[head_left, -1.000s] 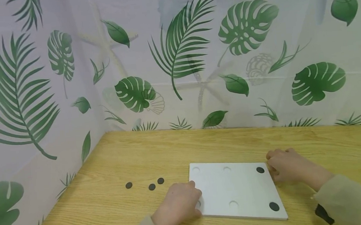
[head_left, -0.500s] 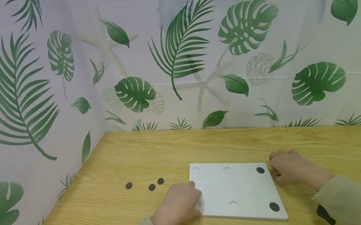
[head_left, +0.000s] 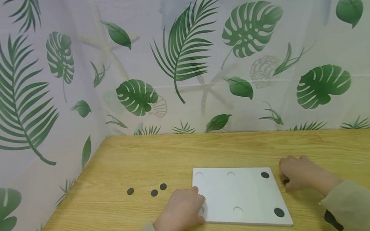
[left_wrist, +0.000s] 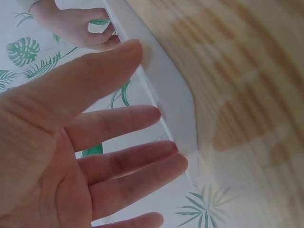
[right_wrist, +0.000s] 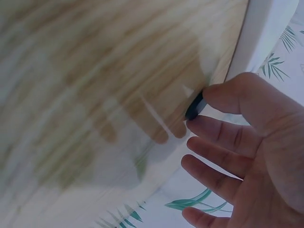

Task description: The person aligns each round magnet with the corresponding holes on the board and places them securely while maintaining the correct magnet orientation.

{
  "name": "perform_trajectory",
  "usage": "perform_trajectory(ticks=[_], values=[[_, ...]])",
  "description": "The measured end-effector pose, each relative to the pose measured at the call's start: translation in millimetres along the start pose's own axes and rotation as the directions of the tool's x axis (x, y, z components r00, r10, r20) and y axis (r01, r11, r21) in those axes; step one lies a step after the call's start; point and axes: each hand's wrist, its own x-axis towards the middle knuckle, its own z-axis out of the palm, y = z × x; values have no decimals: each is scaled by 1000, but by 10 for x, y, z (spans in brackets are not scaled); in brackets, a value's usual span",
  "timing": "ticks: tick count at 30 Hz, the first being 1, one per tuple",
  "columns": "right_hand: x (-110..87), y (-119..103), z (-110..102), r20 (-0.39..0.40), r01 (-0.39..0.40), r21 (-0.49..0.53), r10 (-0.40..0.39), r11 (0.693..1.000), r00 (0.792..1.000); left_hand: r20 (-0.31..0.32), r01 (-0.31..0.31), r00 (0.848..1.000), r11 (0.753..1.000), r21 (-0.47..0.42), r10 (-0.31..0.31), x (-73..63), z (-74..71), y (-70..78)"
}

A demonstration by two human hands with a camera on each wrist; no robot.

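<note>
A white board (head_left: pixel 238 196) with round recesses lies on the table. Black discs sit in its two right-hand recesses, a far one (head_left: pixel 265 175) and a near one (head_left: pixel 279 212). To the right of the board, my right hand (head_left: pixel 302 173) pinches another small black disc (right_wrist: pixel 195 105) between thumb and index finger, just above or at the tabletop. My left hand (head_left: pixel 181 212) rests at the board's left edge, partly covering the near left recess. In the left wrist view its extended fingers (left_wrist: pixel 137 164) and thumb touch the board's edge.
Several loose things lie left of the board: a black disc (head_left: pixel 130 191) by itself and two more, one nearer (head_left: pixel 154 193) and one beside it (head_left: pixel 163 186). A leaf-patterned curtain (head_left: pixel 182 76) borders the wooden table (head_left: pixel 149 158) at the back and left.
My right hand has drifted slightly right, away from the board's edge. My left hand stays at the board, and the discs lie as before. The head view has shifted a little.
</note>
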Motion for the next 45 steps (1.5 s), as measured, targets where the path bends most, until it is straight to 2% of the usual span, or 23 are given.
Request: perform_trajectory(ticks=[18,24,32,38,45], values=[[-17,3,-24,-23,57,-7,-57,998,998,-3,-10,1000,1000,17,10,-4,-8,6],[-27,13,-85,-63,70,-17,-71,997,995,-9,-12,1000,1000,2,12,8,-7,13],[-18,-60,-194,-117,72,-28,-75,997,990,-3,-10,1000,1000,15,10,0,8,0],[-38,-120,-247,-146,100,-31,-104,994,984,-23,-16,1000,1000,20,17,2,22,0],[-63,-203,-303,-139,114,-34,-118,993,983,-21,-25,999,1000,1,25,3,23,1]])
